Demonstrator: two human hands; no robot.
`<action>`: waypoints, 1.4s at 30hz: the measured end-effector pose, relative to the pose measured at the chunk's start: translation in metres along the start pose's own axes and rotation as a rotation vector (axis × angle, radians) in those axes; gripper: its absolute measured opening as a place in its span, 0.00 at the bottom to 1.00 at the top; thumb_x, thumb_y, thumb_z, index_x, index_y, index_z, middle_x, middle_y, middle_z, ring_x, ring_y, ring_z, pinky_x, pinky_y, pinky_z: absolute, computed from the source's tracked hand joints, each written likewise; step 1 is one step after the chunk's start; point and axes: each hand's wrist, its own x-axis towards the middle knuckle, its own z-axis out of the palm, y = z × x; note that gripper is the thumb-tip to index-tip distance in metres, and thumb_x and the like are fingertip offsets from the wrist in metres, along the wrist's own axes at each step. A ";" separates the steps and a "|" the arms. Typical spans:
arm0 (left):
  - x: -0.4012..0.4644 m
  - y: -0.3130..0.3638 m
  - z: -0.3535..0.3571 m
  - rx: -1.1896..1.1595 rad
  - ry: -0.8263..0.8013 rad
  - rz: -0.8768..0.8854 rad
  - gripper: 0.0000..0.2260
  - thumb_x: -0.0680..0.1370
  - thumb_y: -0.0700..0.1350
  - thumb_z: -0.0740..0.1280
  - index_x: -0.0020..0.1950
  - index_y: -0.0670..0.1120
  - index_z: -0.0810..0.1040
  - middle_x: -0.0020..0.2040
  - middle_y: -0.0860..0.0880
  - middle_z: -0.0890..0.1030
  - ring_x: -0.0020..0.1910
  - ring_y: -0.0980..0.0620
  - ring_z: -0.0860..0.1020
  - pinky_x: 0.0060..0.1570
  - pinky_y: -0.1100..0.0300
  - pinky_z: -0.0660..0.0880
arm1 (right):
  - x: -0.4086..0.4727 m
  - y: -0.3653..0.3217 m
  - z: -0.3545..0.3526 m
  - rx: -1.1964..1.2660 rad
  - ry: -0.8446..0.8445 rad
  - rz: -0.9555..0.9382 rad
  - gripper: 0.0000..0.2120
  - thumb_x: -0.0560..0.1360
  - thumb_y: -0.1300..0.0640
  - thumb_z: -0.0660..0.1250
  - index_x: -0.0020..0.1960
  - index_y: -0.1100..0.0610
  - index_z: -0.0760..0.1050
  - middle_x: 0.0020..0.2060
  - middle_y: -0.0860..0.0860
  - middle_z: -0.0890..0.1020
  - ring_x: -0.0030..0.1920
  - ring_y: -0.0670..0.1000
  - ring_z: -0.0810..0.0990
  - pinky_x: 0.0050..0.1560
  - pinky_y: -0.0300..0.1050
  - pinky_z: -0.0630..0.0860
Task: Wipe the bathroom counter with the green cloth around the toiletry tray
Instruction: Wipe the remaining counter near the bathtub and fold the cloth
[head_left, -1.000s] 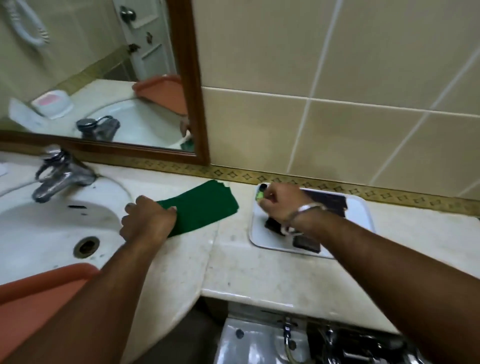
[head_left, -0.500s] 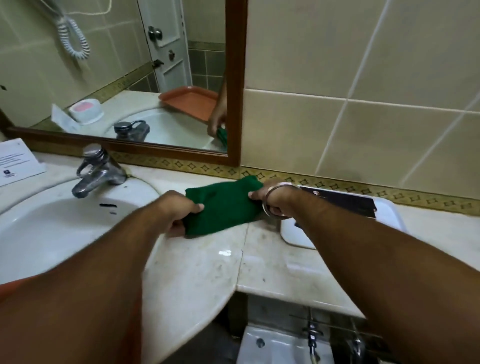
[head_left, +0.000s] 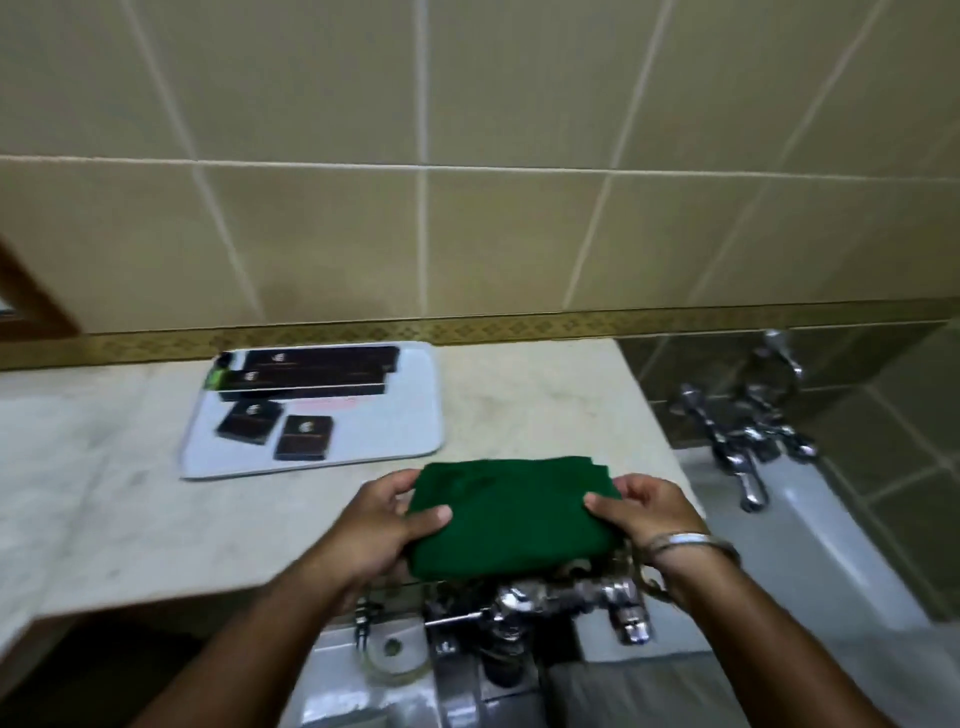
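As both hands (head_left: 511, 519) grip it, green cloth (head_left: 511, 514) between them, near toiletry tray (head_left: 415, 410)

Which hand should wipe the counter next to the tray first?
Probably the left hand. It grips the green cloth on the side nearer the toiletry tray, with bare counter beside it. The right hand holds the cloth's far edge, by the counter's end.

Bathroom, tiled wall (head_left: 332, 234), marble counter (head_left: 104, 467), toiletry tray (head_left: 410, 410) (hotel-style), chrome taps (head_left: 748, 441)
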 end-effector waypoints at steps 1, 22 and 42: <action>0.015 0.003 0.027 -0.002 -0.017 -0.022 0.16 0.75 0.34 0.71 0.62 0.41 0.77 0.53 0.40 0.85 0.44 0.46 0.84 0.35 0.60 0.80 | 0.005 0.006 -0.025 -0.019 0.059 0.024 0.06 0.70 0.66 0.73 0.37 0.62 0.77 0.35 0.59 0.83 0.36 0.56 0.80 0.33 0.41 0.77; 0.096 -0.048 0.056 1.447 0.236 0.627 0.33 0.80 0.60 0.54 0.77 0.39 0.60 0.79 0.40 0.59 0.78 0.43 0.56 0.74 0.46 0.58 | 0.187 -0.002 -0.029 -1.291 -0.022 -0.571 0.28 0.79 0.41 0.42 0.77 0.48 0.50 0.77 0.55 0.59 0.75 0.60 0.58 0.73 0.58 0.57; 0.093 -0.041 0.062 1.442 0.247 0.558 0.33 0.78 0.59 0.56 0.77 0.38 0.61 0.78 0.40 0.59 0.78 0.43 0.58 0.72 0.45 0.62 | 0.201 -0.036 0.040 -1.242 0.017 -0.371 0.31 0.80 0.42 0.45 0.78 0.52 0.40 0.78 0.62 0.45 0.77 0.61 0.45 0.75 0.58 0.45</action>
